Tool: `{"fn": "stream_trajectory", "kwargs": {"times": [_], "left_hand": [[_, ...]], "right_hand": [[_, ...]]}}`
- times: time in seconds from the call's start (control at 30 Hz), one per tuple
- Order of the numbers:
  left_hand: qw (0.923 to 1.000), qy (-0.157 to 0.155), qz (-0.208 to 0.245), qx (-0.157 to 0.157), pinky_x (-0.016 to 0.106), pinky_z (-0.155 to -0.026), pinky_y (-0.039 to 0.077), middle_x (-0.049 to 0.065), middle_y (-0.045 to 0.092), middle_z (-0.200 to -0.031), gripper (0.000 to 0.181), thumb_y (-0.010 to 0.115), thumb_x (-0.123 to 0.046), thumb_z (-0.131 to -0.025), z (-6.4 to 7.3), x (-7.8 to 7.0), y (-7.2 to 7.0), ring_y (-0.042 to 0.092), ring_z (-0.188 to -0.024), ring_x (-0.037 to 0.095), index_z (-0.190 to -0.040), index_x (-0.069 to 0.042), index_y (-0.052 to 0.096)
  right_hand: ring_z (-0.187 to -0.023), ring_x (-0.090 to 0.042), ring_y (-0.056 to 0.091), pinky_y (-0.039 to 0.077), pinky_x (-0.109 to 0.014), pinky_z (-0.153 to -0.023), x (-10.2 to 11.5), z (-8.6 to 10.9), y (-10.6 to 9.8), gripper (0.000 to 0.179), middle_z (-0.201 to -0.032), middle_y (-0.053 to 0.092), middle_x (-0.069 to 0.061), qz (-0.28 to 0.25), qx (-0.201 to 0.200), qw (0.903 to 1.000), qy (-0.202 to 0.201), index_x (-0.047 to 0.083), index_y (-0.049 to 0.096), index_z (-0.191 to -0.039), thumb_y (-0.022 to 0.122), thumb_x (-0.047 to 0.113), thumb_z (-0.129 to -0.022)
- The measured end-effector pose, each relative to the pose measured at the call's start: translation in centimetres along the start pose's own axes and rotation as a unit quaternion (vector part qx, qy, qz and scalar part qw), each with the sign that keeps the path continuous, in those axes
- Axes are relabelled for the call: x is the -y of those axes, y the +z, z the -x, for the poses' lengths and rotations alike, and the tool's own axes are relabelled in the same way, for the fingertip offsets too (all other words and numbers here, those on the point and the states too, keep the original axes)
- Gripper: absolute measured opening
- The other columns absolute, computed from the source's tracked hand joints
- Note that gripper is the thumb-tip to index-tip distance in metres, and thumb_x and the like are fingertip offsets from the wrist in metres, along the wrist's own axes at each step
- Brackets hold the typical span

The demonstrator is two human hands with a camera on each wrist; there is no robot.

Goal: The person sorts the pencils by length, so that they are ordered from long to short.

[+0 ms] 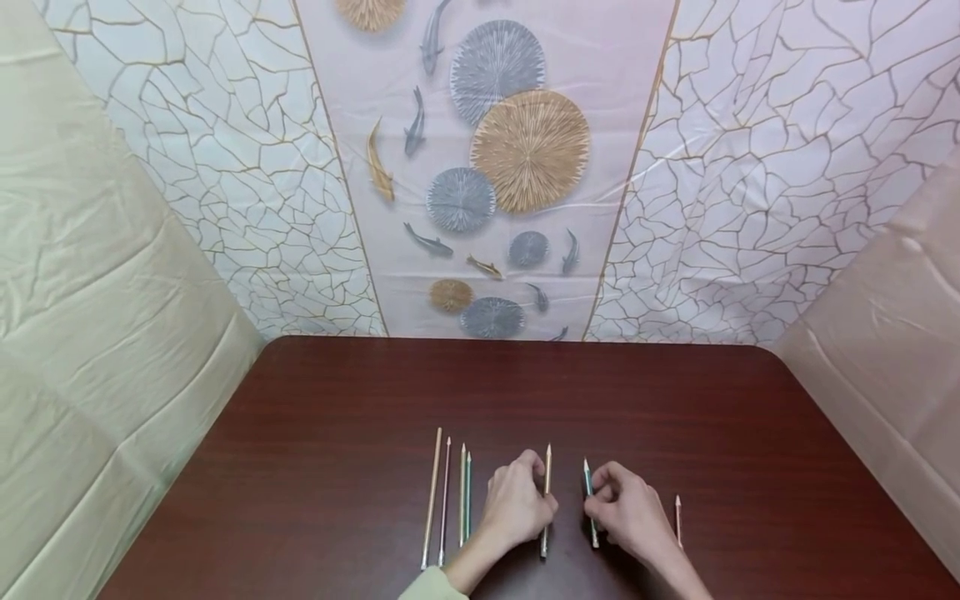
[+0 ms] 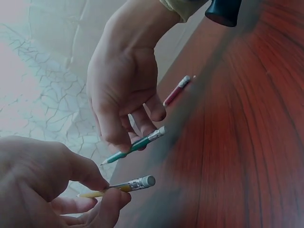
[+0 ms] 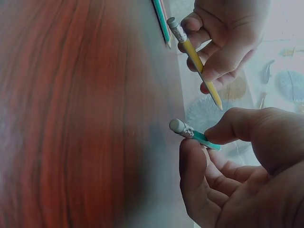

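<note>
My left hand pinches a yellow pencil between thumb and fingers, its sharpened tip pointing away from me. Its white eraser and metal band show in the left wrist view. To the right, my right hand pinches a green pencil, also tip away. In the right wrist view that pencil's eraser faces the camera, and the fingers hide part of its shaft. The two held pencils are apart, roughly side by side. Just right of my right hand lies a short red pencil.
Left of my left hand, several pencils lie side by side: a long tan one, a pink one, a yellow one and a green one. The dark reddish wooden table ends at a patterned cloth backdrop.
</note>
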State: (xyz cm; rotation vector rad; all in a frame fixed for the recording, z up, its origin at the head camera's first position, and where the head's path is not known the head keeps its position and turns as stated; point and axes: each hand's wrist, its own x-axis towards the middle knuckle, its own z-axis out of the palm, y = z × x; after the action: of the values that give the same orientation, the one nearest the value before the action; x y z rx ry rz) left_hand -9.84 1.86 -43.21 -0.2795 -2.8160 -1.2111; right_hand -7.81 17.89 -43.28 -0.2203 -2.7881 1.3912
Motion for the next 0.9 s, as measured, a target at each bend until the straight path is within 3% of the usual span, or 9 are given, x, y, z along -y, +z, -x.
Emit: {"fn": "stream_trajectory", "kwargs": {"times": [0.37, 0.9], "left_hand": [[0.9998, 0.004, -0.004, -0.018, 0.028, -0.048, 0.038, -0.009, 0.046, -0.051, 0.028, 0.067, -0.006, -0.06, 0.4, 1.8, -1.5, 0.045, -0.05, 0.011, -0.084, -0.011, 0.054], [0.9964, -0.006, -0.06, -0.059, 0.035, -0.052, 0.043, -0.004, 0.051, -0.058, 0.029, 0.07, -0.007, -0.059, 1.4, 3.9, -3.0, 0.055, -0.059, 0.023, -0.083, -0.01, 0.055]], "right_hand": [[-0.04, -0.018, 0.052, 0.045, -0.029, -0.039, 0.9, 0.0, 1.3, 0.022, -0.061, 0.056, -0.001, -0.03, 0.023, 0.9992, -0.008, 0.006, 0.052, -0.084, 0.058, -0.004, -0.065], [-0.039, -0.019, 0.053, 0.044, -0.03, -0.038, 1.7, 0.3, 2.7, 0.022, -0.06, 0.056, -0.001, -0.035, 0.039, 0.9982, -0.027, 0.006, 0.051, -0.083, 0.058, -0.004, -0.065]]}}
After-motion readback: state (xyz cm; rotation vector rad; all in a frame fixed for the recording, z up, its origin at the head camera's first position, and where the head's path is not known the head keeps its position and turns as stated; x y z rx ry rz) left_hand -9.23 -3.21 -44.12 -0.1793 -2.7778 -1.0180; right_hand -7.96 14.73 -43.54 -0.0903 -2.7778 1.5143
